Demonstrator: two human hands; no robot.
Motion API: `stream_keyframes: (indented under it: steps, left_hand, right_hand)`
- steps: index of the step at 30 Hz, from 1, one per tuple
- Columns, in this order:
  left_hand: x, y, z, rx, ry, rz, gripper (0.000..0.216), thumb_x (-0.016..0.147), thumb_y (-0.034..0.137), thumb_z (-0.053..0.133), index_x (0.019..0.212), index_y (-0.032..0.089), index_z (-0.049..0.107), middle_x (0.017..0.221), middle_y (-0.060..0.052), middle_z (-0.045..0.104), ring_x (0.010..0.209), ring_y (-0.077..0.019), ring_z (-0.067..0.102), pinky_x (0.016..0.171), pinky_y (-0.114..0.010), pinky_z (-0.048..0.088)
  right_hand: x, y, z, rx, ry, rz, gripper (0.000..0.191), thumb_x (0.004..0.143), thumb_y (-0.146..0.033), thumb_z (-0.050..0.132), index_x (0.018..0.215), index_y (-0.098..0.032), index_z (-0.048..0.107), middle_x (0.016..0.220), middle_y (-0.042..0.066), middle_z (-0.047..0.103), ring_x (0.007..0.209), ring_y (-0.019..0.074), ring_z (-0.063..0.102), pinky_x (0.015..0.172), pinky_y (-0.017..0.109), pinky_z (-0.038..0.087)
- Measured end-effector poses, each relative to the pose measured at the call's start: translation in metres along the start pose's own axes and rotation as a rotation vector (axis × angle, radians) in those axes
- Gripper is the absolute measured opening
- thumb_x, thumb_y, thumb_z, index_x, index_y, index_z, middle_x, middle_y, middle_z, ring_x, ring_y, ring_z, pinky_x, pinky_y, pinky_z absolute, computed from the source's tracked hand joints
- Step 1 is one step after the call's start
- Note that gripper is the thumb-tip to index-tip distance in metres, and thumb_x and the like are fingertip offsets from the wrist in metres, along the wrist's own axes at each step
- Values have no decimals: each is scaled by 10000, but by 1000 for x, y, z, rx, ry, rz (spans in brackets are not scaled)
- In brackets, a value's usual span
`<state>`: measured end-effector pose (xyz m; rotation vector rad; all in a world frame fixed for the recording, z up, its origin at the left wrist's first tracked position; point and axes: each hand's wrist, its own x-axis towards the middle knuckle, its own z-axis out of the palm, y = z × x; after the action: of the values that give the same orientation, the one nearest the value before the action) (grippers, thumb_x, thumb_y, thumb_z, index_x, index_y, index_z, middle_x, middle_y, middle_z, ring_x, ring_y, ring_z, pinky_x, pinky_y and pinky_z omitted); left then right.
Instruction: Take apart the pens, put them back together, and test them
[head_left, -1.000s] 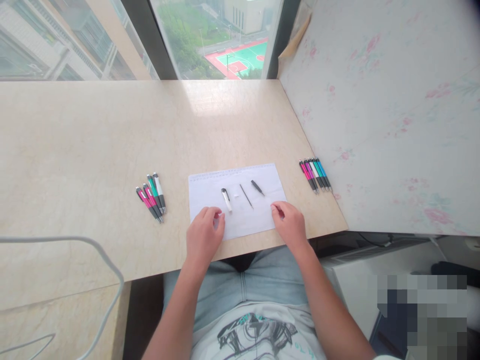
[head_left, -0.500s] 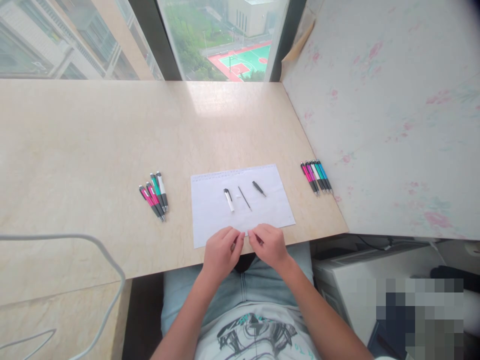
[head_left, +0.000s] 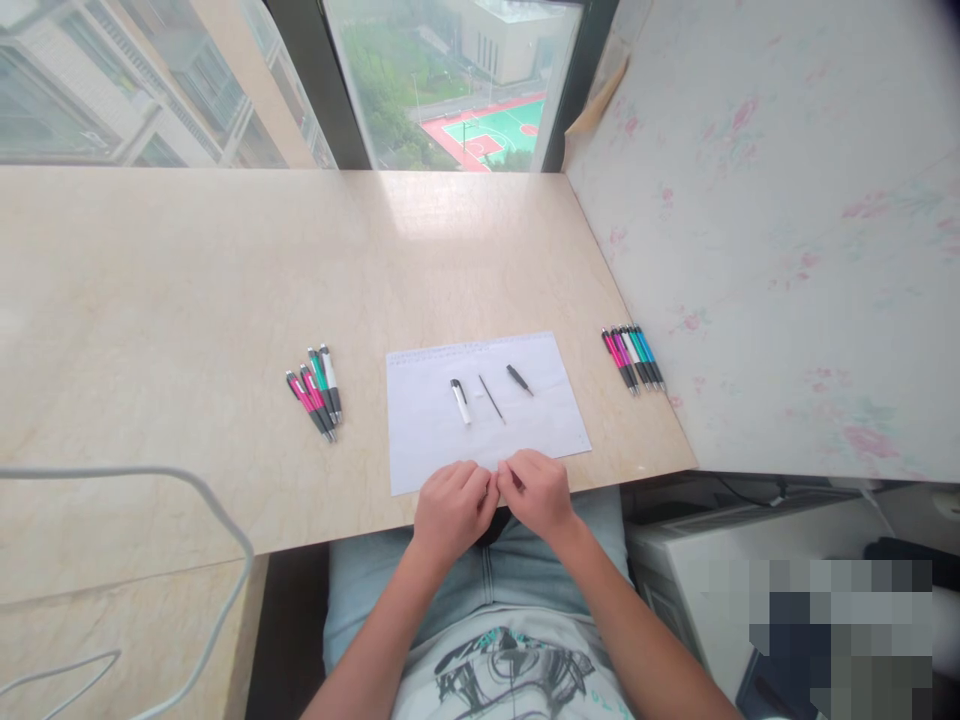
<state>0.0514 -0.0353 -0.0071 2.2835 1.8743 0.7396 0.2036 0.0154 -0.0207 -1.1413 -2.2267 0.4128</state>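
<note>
My left hand (head_left: 455, 508) and my right hand (head_left: 536, 492) meet at the front edge of the white paper (head_left: 420, 450). Both are closed, thumbs and fingertips pinched together and touching or nearly so. Whatever sits between the fingertips is hidden or too small to name. Just beyond them on the paper lie parts of a pen: a white barrel with a black clip (head_left: 460, 403), a thin dark ink refill (head_left: 492, 399) and a black grip section with a pointed tip (head_left: 519, 380). A tiny whitish piece (head_left: 478, 393) rests between barrel and refill.
Several click pens (head_left: 315, 395) in pink, green and white lie left of the paper. Another row of coloured pens (head_left: 634, 358) lies at the right by the flowered wall (head_left: 750, 250). A grey cable (head_left: 210, 500) loops over the desk's left front. Windows stand behind the desk.
My left hand has moved right, bringing its fingertips up against those of my right hand. The pen parts stay where they were on the paper; the view has shifted slightly.
</note>
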Motion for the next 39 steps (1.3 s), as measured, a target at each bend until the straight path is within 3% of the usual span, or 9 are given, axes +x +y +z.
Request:
stream_keyframes:
  steps: [6,27,33,39]
  left_hand:
    - [5,2,-1,22,-39,-59,302,923,214,489,621,217,500,615,-15,537,580,-159,471,578,-317,316]
    - [3,0,0,21,-30,-56,301,921,219,486,621,217,505,615,-13,539,578,-152,471,577,-315,329]
    - [-4,-3,0,-124,28,-26,255,909,202,493,655,220,511,621,-9,534,597,-149,484,592,-296,356]
    - [-6,-4,-5,-335,106,-105,221,896,181,508,679,216,518,623,-7,533,588,-142,476,573,-282,370]
  right_hand:
    - [5,-2,1,-22,-15,51,312,909,-206,480,598,-213,503,576,1,538,583,144,473,584,286,301]
    - [4,-2,0,-6,-23,52,313,909,-210,482,598,-214,510,577,2,540,579,142,479,583,278,316]
    - [5,-2,-4,97,13,95,356,928,-221,458,572,-224,449,542,-17,474,543,133,431,568,278,322]
    - [10,-4,-14,186,40,177,394,956,-256,430,563,-221,434,532,-24,453,523,124,416,555,270,328]
